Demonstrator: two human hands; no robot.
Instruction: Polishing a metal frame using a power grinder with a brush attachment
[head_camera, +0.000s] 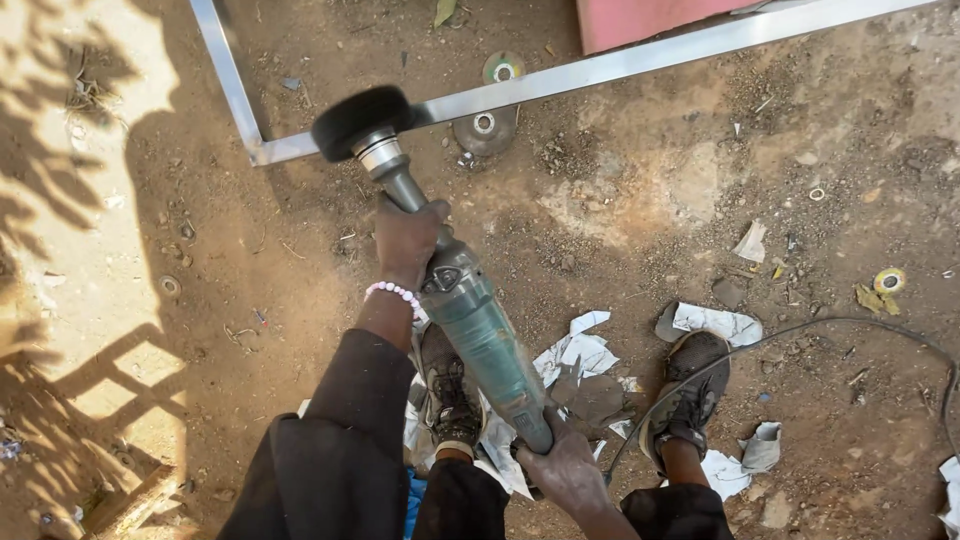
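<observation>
Teal-green body of a straight polishing machine, gripped at both ends. Nearest, right hand wrapped around the tail of the housing, fingers curled shut on it where the black power cable leaves, looping off past the knuckles over the dirt. Just beside those fingers, torn scraps of white paper and two worn shoes planted on the soil. Further along the barrel, left hand clamped around the neck, fingers closed over the grey metal, a white and pink bead bracelet at the wrist above a dark sleeve. Beyond the left fingertips, a bright steel collar, then a black round polishing wheel at the tip, tilted, right at the corner of a frame of shiny square metal tubing lying on the ground; contact not clear. Just past the wheel, two used grinding discs in the dust against the tube. Farthest, a pink panel behind the frame.
</observation>
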